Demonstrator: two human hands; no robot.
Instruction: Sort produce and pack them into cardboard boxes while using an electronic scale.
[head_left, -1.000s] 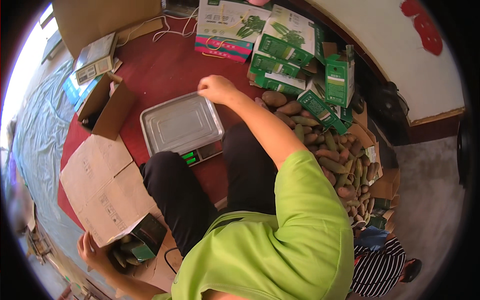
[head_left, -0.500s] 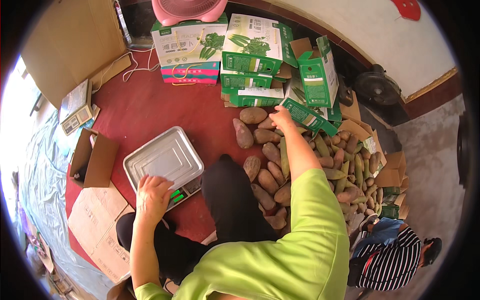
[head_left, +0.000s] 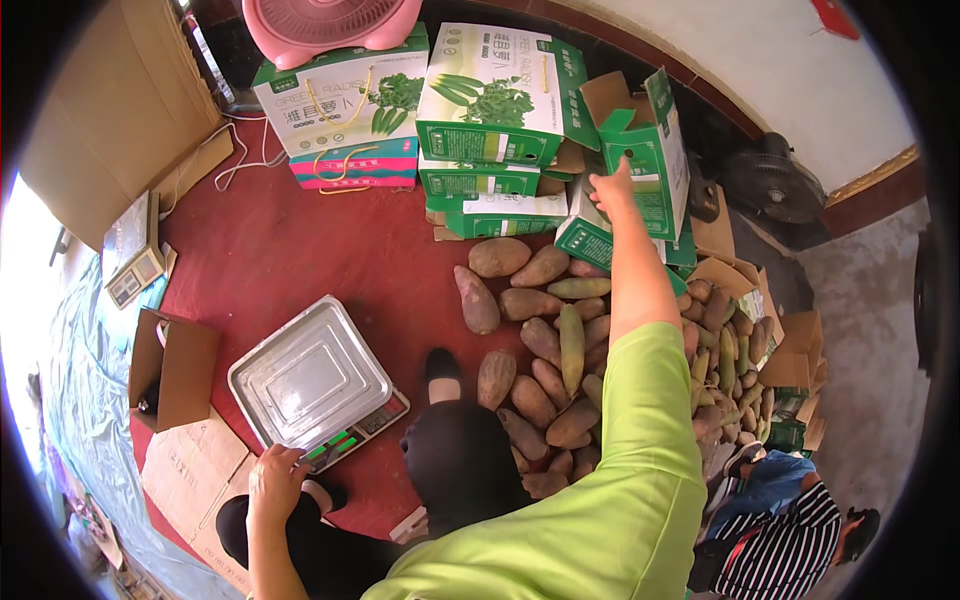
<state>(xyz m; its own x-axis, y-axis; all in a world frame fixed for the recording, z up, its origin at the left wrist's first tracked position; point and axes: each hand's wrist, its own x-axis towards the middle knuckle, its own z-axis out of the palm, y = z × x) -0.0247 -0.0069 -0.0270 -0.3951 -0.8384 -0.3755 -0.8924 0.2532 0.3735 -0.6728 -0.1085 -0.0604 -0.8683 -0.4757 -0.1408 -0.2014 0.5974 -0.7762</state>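
Note:
My left hand [head_left: 275, 484] hovers by the near left corner of a digital scale [head_left: 385, 415], its fingers loosely bent and apart, holding nothing. On the scale sits a shallow metal tray [head_left: 312, 378] with nothing in it. My right arm stretches forward over a pile of vegetables. At its end, my right hand [head_left: 613, 188] grips the left edge of an upright open green-and-white carton [head_left: 640, 165], thumb on the front face; some of the fingers are hard to make out. Below it lie brown-purple sweet potatoes [head_left: 530, 345] and long green radishes [head_left: 571, 348].
Stacked green-and-white cartons [head_left: 490, 95] stand ahead, with a pink fan [head_left: 335, 25] on the left stack. A black fan [head_left: 772, 180] is at the right wall. A small open cardboard box [head_left: 190, 365] stands left. At lower right another person [head_left: 780, 520] in stripes bends down.
My right hand has moved forward and right, from the lower carton's edge above the sweet potatoes to the upright carton. My left hand has drawn back from the tray toward me.

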